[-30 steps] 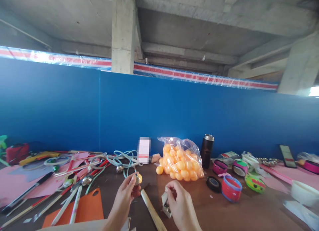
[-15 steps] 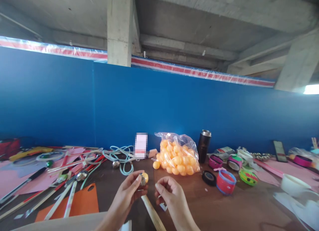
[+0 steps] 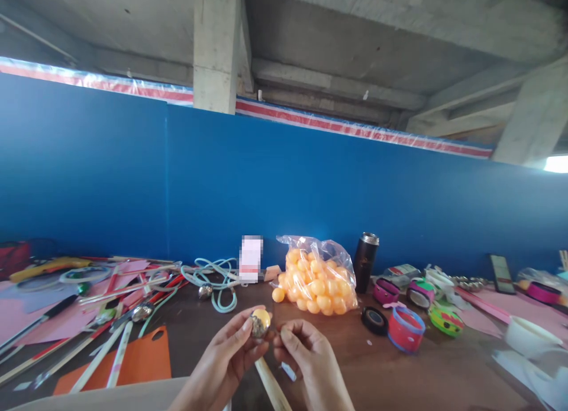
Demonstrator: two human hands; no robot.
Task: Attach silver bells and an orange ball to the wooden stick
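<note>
In my left hand [image 3: 235,346] is an orange ping-pong ball [image 3: 261,319], partly covered in a shiny silver wrapping and pinched between thumb and fingers. My right hand [image 3: 306,352] is beside it, thumb and fingertips pressed together close to the ball; whatever they hold is too small to make out. Under the hands a pale wooden stick [image 3: 271,386] runs toward the near edge. A small whitish piece [image 3: 288,371] shows below my right fingers. Beyond them stands a clear bag of orange ping-pong balls [image 3: 317,284], with one loose ball [image 3: 278,295] at its left.
Left lie an orange board [image 3: 151,363], several sticks, pale blue tubing [image 3: 226,304] and silver-wrapped balls [image 3: 142,311]. A black bottle [image 3: 366,263], a black tape roll [image 3: 374,321], a red-and-blue ring [image 3: 406,329] and a white roll [image 3: 530,335] stand right. A blue partition [image 3: 284,180] rises behind.
My left hand has turned the ball so that more orange faces me. My right hand has come nearer to it, and the view has shifted slightly.
</note>
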